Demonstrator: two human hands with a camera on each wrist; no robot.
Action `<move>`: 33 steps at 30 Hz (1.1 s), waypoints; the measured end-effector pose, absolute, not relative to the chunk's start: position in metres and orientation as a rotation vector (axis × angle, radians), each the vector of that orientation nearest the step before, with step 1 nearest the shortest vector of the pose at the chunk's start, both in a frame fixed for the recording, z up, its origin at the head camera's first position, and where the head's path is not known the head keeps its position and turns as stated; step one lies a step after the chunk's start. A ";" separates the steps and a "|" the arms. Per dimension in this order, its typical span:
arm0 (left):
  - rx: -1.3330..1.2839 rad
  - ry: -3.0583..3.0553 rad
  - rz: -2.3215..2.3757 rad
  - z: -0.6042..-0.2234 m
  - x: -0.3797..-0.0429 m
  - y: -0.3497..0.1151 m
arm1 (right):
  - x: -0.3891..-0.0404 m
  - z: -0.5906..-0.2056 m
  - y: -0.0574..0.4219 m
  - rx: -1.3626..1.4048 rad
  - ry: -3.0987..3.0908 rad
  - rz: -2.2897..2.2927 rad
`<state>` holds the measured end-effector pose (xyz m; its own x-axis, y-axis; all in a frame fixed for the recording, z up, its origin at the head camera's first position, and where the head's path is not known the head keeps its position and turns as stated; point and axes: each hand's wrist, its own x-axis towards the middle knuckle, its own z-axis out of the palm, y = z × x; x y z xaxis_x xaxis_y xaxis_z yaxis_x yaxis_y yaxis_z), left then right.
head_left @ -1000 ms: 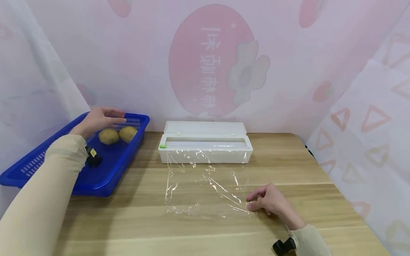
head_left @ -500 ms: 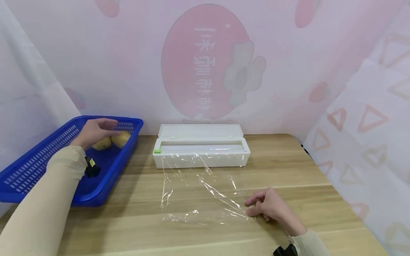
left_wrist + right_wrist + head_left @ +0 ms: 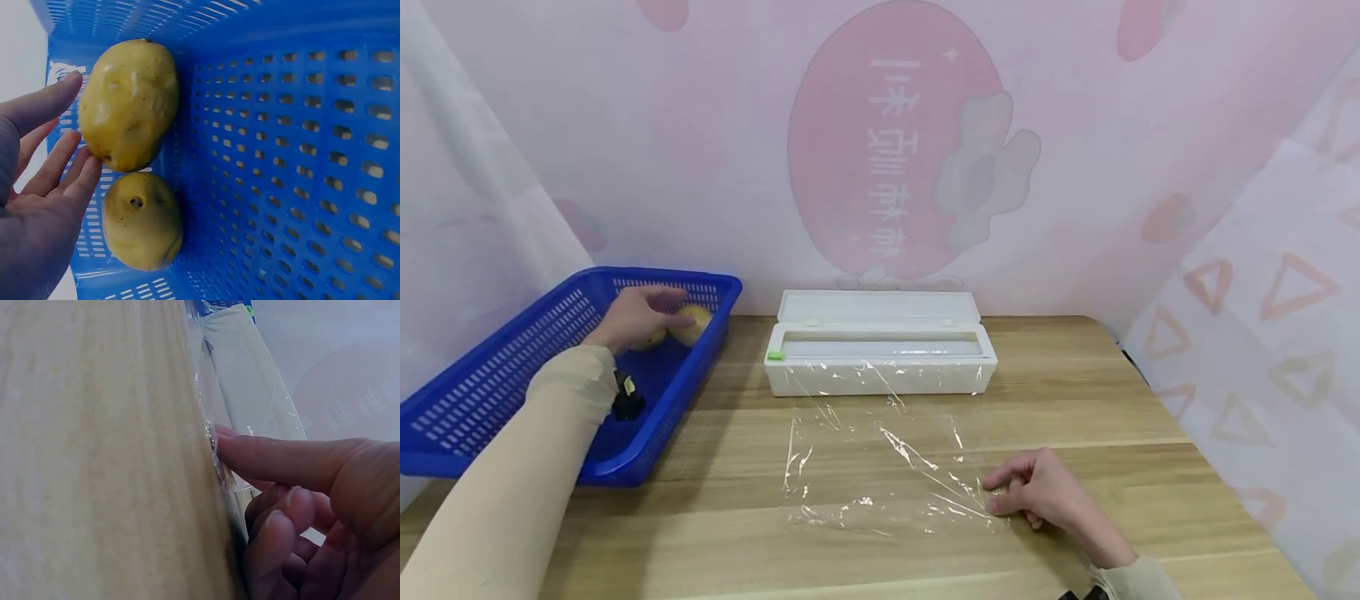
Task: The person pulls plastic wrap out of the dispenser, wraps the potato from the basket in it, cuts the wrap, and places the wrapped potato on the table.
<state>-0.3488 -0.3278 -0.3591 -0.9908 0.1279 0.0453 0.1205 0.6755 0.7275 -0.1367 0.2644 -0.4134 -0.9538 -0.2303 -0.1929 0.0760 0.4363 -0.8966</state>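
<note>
Over the far end of a blue plastic basket (image 3: 647, 442), my left hand (image 3: 634, 320) reaches in from the left. In the left wrist view its fingertips are right at the edge of one yellow potato (image 3: 130, 105), thumb spread apart and not curled round it. A second potato (image 3: 142, 222) lies beside the first. My right hand (image 3: 1043, 493) pinches the near right corner of a sheet of clear cling film (image 3: 891, 487) between thumb and index finger. The film runs back from there to a white cling film dispenser (image 3: 880, 382), whose lid is up.
A green slider (image 3: 777, 356) sits at the left end of the dispenser's front edge. The wooden table (image 3: 820, 567) ends at a printed cloth backdrop (image 3: 722, 167) behind. Another cloth wall (image 3: 1262, 350) borders the right side.
My left hand has come down into the basket, closer to the potatoes. The right hand keeps its pinch on the film at nearly the same place. The head view has shifted slightly.
</note>
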 end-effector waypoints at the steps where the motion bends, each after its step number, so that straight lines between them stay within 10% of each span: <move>1: 0.210 2.883 1.226 -0.361 -0.349 -0.327 | -0.136 -0.413 0.264 -0.139 2.399 -1.530; 33: 0.231 2.978 0.890 -0.373 -0.347 -0.348 | -0.134 -0.415 0.266 -0.140 2.390 -1.528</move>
